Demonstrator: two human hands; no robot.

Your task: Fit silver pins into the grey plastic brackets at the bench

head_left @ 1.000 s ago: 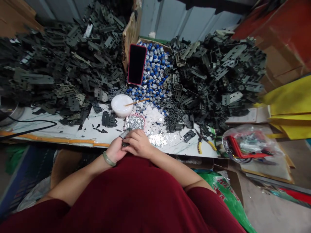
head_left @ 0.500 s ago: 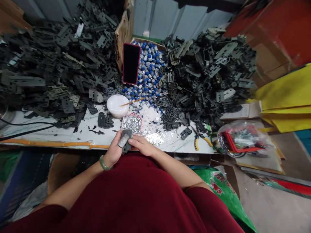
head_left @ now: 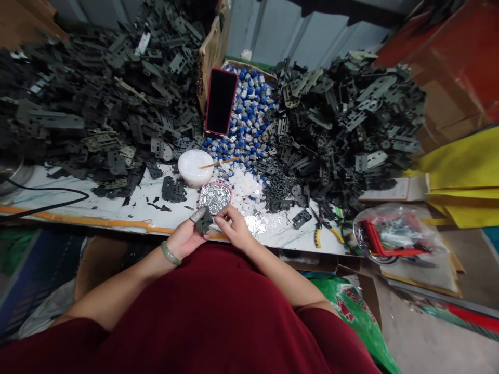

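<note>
My left hand (head_left: 184,239), with a green bangle at the wrist and grey wrapping on a finger, holds a dark grey plastic part (head_left: 203,222) over the table's front edge. Just right of that part is my right hand (head_left: 235,228), its thumb and index finger close together; anything between them is too small to make out. The right fingertips are at the near rim of a pink-edged tray (head_left: 231,193) of small metal pins (head_left: 214,198). Loose pins (head_left: 257,224) lie to the right, and white plastic pieces (head_left: 246,186) behind them.
Heaps of dark parts (head_left: 148,98) (head_left: 351,119) stand left and right. Between them are blue-and-white pieces (head_left: 251,104) and a phone (head_left: 221,101). A white bowl (head_left: 194,176) with a stick, yellow-handled pliers (head_left: 317,238) and a plastic bag (head_left: 405,228) also lie on the table.
My right hand has come off the dark part and moved up and right to the pin tray. The dark part is tilted differently in my left hand. The whole view has shifted slightly.
</note>
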